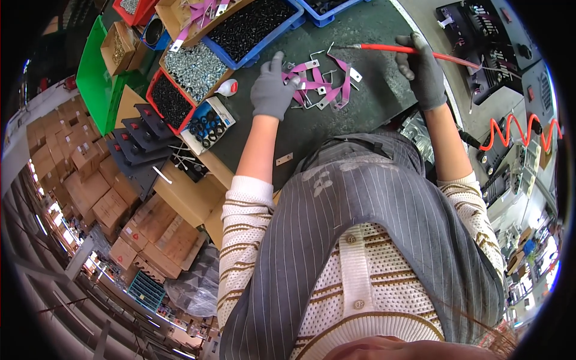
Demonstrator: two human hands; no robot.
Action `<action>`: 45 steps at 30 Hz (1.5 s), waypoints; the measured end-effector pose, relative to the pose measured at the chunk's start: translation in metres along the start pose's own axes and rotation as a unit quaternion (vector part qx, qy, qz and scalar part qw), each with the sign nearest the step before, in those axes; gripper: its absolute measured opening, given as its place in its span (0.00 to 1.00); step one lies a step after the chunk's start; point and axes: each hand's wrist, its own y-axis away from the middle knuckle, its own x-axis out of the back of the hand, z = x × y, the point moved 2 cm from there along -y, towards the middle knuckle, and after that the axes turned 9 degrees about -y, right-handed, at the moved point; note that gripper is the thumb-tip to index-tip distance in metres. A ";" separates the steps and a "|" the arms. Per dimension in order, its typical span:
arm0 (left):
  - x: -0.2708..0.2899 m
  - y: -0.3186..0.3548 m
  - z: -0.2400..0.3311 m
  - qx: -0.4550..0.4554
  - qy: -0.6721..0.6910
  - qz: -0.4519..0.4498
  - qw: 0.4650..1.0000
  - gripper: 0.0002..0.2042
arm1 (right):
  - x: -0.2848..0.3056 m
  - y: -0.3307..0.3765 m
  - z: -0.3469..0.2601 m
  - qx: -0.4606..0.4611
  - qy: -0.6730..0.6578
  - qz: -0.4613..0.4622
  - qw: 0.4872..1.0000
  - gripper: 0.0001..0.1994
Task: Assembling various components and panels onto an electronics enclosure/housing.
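— What is done?
— I cannot tell; purple strips (346, 90) lie loose, upper centre of frame.
— The grips?
— Right hand (421, 72) pinches red rod (384, 48); left hand (273, 90), beside strips, is spread.

No words or numbers can be read; the pale mark (322, 183) on the dark grey pinstriped fabric apron (375, 195) is perhaps a printed emblem.

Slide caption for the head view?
Left hand at purple strips, right hand holding a red rod, parts bins alongside.
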 end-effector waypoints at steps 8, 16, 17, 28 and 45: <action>0.007 0.022 -0.027 -0.021 0.318 0.115 0.941 0.13 | -0.012 0.010 0.007 -0.071 -0.037 -0.075 0.994 0.19; -0.051 0.090 -0.092 0.081 0.221 -0.085 0.968 0.17 | -0.024 0.011 0.018 -0.086 -0.030 -0.077 0.993 0.18; -0.056 0.093 -0.094 0.083 0.222 -0.084 0.968 0.17 | -0.026 0.010 0.020 -0.086 -0.025 -0.077 0.993 0.17; -0.050 0.066 -0.065 0.108 0.244 0.155 0.951 0.08 | -0.057 0.021 0.023 -0.087 0.017 -0.119 0.989 0.17; 0.090 0.112 0.008 -0.109 0.530 0.163 0.825 0.06 | -0.110 0.078 -0.072 0.079 0.030 -0.306 0.948 0.11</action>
